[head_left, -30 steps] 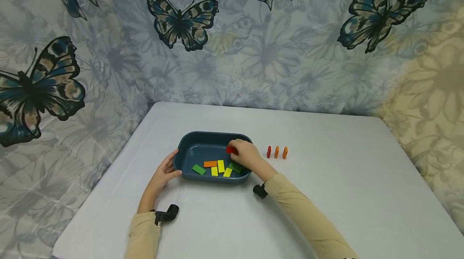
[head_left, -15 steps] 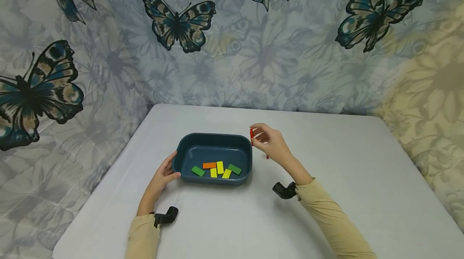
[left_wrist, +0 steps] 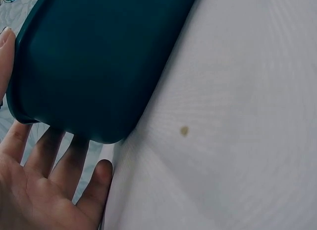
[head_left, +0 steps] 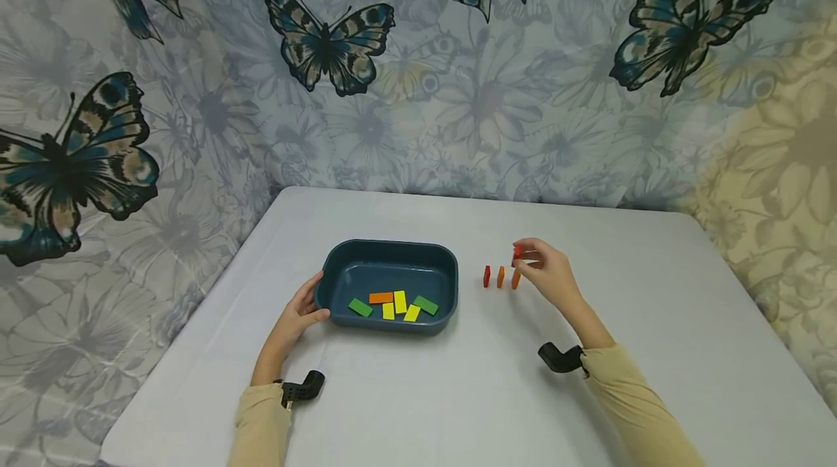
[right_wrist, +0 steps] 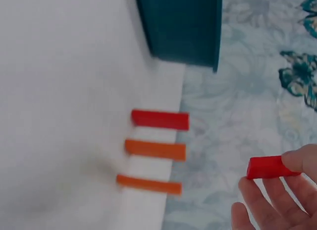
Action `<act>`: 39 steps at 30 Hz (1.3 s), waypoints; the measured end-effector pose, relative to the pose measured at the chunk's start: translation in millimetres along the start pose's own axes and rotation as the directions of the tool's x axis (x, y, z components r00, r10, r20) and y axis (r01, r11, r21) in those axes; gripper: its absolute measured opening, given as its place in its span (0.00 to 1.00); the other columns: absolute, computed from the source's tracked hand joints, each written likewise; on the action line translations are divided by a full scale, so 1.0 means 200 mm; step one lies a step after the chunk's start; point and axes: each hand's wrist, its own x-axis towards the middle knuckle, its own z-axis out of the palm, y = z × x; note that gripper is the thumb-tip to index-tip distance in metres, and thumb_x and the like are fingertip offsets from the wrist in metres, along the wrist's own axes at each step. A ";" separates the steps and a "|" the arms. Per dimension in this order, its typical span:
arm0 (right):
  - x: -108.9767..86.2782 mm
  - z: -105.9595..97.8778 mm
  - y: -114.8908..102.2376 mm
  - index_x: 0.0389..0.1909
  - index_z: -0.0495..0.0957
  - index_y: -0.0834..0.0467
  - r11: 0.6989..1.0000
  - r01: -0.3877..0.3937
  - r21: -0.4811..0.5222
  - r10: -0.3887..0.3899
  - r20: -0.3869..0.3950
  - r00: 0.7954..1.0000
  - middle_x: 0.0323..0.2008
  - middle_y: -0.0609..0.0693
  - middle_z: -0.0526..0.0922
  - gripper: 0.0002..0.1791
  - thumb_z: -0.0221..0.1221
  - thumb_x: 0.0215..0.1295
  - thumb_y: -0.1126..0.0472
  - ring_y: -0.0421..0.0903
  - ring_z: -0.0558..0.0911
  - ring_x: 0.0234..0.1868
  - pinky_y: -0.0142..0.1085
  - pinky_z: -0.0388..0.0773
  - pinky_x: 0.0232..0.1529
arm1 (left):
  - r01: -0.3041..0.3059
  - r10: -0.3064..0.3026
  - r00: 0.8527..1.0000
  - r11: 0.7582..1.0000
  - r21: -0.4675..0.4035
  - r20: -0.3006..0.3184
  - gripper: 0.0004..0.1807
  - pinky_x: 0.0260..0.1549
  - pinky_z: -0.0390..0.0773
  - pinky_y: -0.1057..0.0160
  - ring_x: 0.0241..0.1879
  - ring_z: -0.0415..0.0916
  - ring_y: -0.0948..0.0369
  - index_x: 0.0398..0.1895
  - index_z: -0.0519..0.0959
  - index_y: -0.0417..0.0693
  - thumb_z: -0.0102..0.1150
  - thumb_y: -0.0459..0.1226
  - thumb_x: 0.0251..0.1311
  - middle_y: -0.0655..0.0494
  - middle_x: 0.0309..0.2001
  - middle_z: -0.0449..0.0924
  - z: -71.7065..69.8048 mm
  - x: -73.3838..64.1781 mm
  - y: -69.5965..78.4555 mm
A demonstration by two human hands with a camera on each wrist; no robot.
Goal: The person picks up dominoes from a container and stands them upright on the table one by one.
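Note:
My right hand (head_left: 549, 274) pinches a red domino (right_wrist: 270, 167) between thumb and fingers, raised above the table. Just beyond its fingertips a row stands upright on the table: one red domino (head_left: 487, 277) and two orange dominoes (head_left: 500, 277), the rightmost partly behind the hand in the head view. My left hand (head_left: 301, 311) rests against the left end of a dark blue rectangular dish (head_left: 392, 325), its fingers spread fairly straight along the end wall in the left wrist view. Inside the dish lie green dominoes (head_left: 426, 305), yellow dominoes (head_left: 400, 301) and an orange domino (head_left: 381, 298).
The white table (head_left: 405, 401) has a patterned butterfly cloth (head_left: 484, 104) hanging behind it and along the left side. A black camera sits on each wrist. The dish stands left of the row, with a gap between them.
My right hand has lifted the red domino out of the dish and carried it rightward to the far end of the standing row. The left hand has stayed at the dish.

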 end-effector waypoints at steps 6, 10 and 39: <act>-0.07 -0.04 0.11 0.50 0.68 0.73 0.994 -0.030 -0.106 0.029 -0.009 1.000 0.40 0.65 0.75 0.16 0.51 0.60 0.73 0.59 0.76 0.40 0.48 0.73 0.36 | -0.002 0.002 1.000 1.000 -0.005 -0.001 0.40 0.45 0.67 0.68 0.58 0.56 0.44 0.69 0.49 0.47 0.56 0.26 0.55 0.42 0.66 0.49 -0.01 0.00 -0.01; -0.12 -0.04 0.17 0.52 0.65 0.76 0.989 -0.051 -0.142 0.052 0.003 0.999 0.43 0.68 0.72 0.17 0.48 0.62 0.74 0.62 0.75 0.41 0.51 0.72 0.37 | 0.003 -0.003 1.000 1.000 -0.011 0.003 0.40 0.46 0.66 0.69 0.59 0.54 0.44 0.69 0.49 0.46 0.54 0.24 0.55 0.42 0.66 0.48 0.00 -0.01 0.00; -0.16 0.02 0.27 0.50 0.65 0.74 0.978 -0.133 -0.159 0.149 0.092 0.985 0.43 0.68 0.73 0.16 0.50 0.60 0.76 0.62 0.74 0.44 0.50 0.70 0.42 | -0.011 0.011 1.000 1.000 -0.006 0.009 0.40 0.46 0.66 0.66 0.59 0.56 0.46 0.69 0.49 0.52 0.55 0.27 0.56 0.45 0.67 0.47 -0.01 -0.01 -0.01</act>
